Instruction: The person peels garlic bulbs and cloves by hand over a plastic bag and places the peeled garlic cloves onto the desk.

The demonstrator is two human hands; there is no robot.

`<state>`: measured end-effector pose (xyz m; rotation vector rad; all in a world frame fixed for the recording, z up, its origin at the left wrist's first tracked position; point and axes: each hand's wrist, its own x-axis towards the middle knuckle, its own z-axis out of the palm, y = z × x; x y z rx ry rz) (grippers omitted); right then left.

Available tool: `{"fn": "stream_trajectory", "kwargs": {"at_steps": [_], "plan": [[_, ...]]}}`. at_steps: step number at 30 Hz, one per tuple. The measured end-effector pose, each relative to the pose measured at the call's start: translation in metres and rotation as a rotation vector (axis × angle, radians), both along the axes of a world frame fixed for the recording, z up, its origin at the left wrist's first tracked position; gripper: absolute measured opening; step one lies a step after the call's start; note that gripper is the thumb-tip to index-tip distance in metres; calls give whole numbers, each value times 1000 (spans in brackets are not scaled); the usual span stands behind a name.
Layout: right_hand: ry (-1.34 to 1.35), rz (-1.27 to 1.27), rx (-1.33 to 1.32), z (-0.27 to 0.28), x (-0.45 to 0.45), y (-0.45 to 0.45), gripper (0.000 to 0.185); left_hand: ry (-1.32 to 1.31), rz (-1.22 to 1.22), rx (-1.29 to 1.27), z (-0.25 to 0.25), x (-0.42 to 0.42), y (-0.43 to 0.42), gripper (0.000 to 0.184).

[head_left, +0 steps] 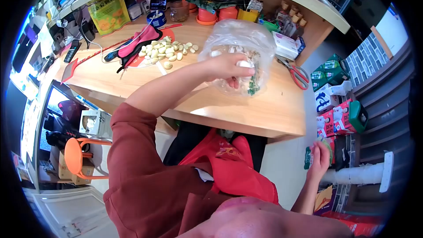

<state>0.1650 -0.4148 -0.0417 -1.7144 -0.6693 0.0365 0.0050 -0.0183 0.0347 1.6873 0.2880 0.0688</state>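
My left hand point(225, 69) reaches across the desk over a clear plastic bag point(220, 35) with green print. Its fingers are closed around a white piece of garlic point(245, 64) that shows by the thumb. More whitish pieces and dry bits show through the bag. Left of the bag, a pile of pale peeled garlic cloves point(161, 52) lies on a round orange-red mat. Low at the right, past the desk's edge, my right hand point(321, 156) is raised with its fingers curled. Something greenish shows behind those fingers, but what they hold is unclear.
Red-handled pliers point(299, 77) lie at the desk's right end beside a white box point(285, 45). A pink and black strap-like item point(140, 44) lies by the cloves. Pots, a glass mug point(179, 12) and a yellow pouch point(108, 13) stand under the shelf. Cartons point(346, 117) stand right.
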Motion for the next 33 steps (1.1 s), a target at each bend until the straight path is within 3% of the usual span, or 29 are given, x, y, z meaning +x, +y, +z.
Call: {"fn": "stream_trajectory", "kwargs": {"at_steps": [2,4,8,11,14,20,26,32,33], "plan": [[-88,222,17,31,-19,80,18,-4,4,88,-9,4,6,38],[-541,442,-129,63,-30,155,25,17,15,82,-14,5,14,36],[-628,558,-285,83,-55,270,38,-68,97,-49,-13,-7,20,39],[-666,576,-237,72,-54,311,40,-76,158,-167,-21,-11,33,40],[-490,595,-108,64,-51,323,37,-80,197,-192,-25,-11,38,41],[-502,610,-5,44,-29,315,23,-19,143,-84,-19,-12,34,43],[-592,600,-36,47,-21,313,20,63,26,417,-7,-15,42,61],[-364,629,-98,39,-29,313,18,-7,35,340,-16,-13,43,60],[-444,662,-93,40,-28,314,18,-8,38,363,-15,-13,43,58]]}}
